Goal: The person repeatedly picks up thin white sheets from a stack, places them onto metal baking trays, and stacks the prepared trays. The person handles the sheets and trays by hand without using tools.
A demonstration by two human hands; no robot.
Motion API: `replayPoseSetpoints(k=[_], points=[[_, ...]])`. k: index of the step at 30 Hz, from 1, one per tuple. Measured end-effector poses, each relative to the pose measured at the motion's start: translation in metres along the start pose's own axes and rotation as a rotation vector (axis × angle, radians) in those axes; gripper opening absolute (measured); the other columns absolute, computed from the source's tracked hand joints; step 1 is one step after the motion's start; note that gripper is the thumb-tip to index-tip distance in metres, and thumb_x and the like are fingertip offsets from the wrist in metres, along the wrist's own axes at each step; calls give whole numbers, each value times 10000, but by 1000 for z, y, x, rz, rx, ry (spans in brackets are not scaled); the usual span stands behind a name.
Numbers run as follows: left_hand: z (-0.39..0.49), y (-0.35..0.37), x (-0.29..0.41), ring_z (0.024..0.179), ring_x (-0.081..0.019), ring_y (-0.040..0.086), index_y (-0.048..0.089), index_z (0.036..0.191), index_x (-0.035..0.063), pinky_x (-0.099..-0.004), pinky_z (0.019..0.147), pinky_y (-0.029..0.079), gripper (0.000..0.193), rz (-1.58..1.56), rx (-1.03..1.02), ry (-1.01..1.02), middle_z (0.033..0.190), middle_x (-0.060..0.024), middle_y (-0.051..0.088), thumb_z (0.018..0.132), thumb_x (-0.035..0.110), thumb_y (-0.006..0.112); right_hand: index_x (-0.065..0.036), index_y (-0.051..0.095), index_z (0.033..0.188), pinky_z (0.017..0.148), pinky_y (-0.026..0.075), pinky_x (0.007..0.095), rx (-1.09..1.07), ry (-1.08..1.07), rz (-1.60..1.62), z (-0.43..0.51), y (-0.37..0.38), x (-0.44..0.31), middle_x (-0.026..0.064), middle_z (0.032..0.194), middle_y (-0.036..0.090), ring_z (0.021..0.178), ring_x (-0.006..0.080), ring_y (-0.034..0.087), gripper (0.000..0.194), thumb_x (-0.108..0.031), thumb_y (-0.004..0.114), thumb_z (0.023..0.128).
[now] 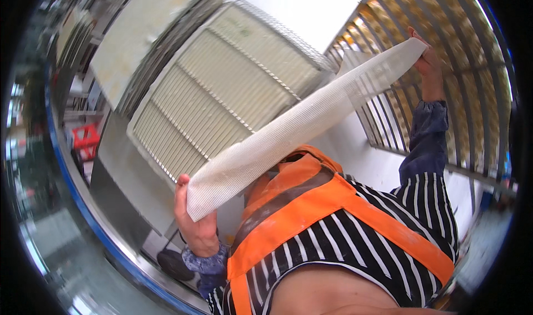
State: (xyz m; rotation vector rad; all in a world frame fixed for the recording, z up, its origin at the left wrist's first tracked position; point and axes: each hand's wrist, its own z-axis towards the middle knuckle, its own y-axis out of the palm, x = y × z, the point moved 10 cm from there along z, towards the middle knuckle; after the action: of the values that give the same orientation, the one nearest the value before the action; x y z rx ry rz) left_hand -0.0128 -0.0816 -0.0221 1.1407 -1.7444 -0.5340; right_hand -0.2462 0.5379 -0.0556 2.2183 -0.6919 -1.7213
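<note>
A whitish, translucent mesh sheet (287, 136) stretches diagonally in front of my body, its near edge bowed. My left hand (198, 223) grips the lower left end, with the fingers partly behind it. At the upper right, my right hand (427, 61) pinches the other end. Beyond the mesh, a wire rack (200, 100) with bright metal rods lies over a pale surface, on what looks like a pile of similar racks. The mesh covers the near edge of that rack.
A stack of thin pale boards or trays (145, 31) stands at the upper left. On the right rises a slatted metal rack (458, 77) with rows of yellowish items behind its bars, close to my right arm. A red crate (85, 136) is at the far left.
</note>
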Motion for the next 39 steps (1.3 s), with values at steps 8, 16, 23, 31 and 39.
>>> replayPoseSetpoints(k=[8, 16, 23, 31, 39], points=[[-8, -70, 106, 950, -251, 586, 531, 1024, -57, -363, 850, 511, 185, -151, 217, 414, 1016, -166, 597, 899, 56, 455, 26, 527, 1078, 938, 439, 356, -488, 334, 87, 146, 245, 120, 140, 1030, 603, 975, 228, 589, 241, -132, 495, 899], [130, -196, 112, 854, -256, 609, 477, 995, -107, -327, 786, 532, 195, 76, 519, 274, 948, -179, 594, 815, -41, 445, 73, 348, 1205, 937, 434, 441, -204, 331, -52, 181, 300, 221, 250, 1228, 427, 1076, 359, 512, 388, 21, 482, 845], [140, -216, 112, 743, -239, 626, 490, 935, -43, -325, 650, 551, 108, 244, 617, 279, 844, -153, 601, 874, 44, 469, 49, 542, 937, 692, 563, 332, -40, 253, -397, 186, 283, 200, 171, 899, 605, 803, 256, 624, 120, -40, 509, 864], [122, -203, 143, 456, -83, 461, 538, 905, 57, -228, 411, 408, 108, 719, 703, 304, 597, 5, 492, 820, 116, 571, 18, 551, 963, 725, 543, 275, -95, 235, -302, 189, 282, 204, 131, 924, 611, 850, 211, 614, 156, -114, 503, 894], [115, -185, 151, 634, -104, 515, 536, 1030, 16, -256, 570, 424, 331, 1018, 718, 390, 762, -27, 562, 789, 229, 614, 12, 456, 1124, 752, 545, 303, -154, 235, -312, 194, 288, 213, 147, 1004, 592, 889, 219, 612, 232, -72, 453, 908]])
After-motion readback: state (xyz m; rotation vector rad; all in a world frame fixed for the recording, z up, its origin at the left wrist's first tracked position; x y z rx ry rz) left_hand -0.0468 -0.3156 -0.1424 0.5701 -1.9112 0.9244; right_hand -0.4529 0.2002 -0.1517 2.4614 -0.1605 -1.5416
